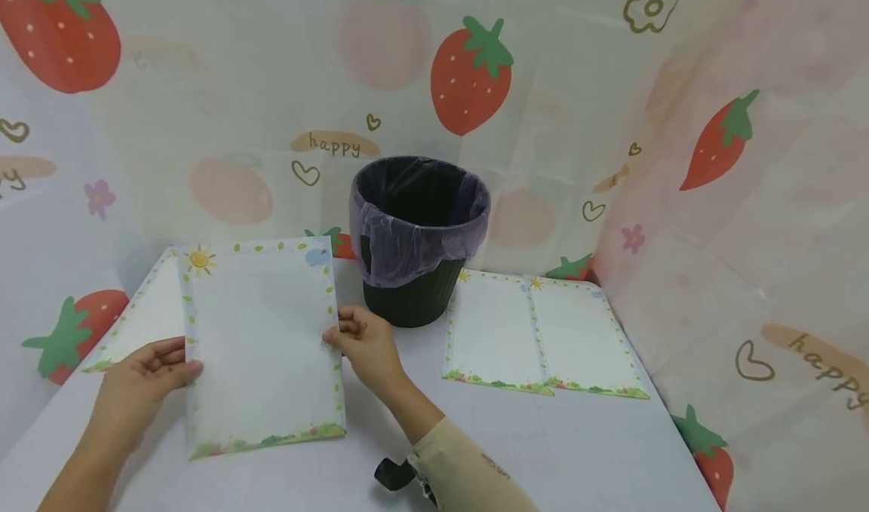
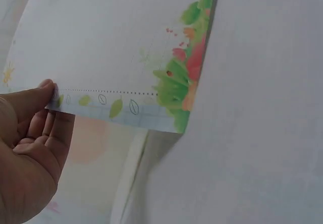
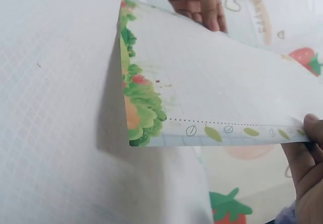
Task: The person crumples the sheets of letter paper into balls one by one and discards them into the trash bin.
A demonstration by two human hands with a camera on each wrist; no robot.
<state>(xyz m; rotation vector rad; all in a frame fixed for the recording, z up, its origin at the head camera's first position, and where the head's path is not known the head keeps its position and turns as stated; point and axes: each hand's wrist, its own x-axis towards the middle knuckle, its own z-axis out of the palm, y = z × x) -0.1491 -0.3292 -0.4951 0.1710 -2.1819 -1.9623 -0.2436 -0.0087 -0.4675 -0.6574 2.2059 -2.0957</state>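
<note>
A white sheet of paper (image 1: 261,338) with a border of leaves, a sun at the top and painted plants along the bottom is held up, tilted, over the table. My left hand (image 1: 139,384) pinches its left edge, thumb in front and fingers behind. On the opposite edge, my right hand (image 1: 370,350) pinches it the same way, a little higher. In the left wrist view, the left thumb (image 2: 35,100) presses on the leaf border. The right wrist view has the right fingers (image 3: 303,168) under the sheet and its plant-covered end close over the table.
Behind the held sheet, a similar sheet (image 1: 145,320) lies at the table's left. A black bin (image 1: 410,293) with a purple liner stands at the back middle. Two overlapping bordered sheets (image 1: 489,331) lie right of it. Strawberry-printed cloth (image 1: 563,59) hangs around the white table (image 1: 577,452).
</note>
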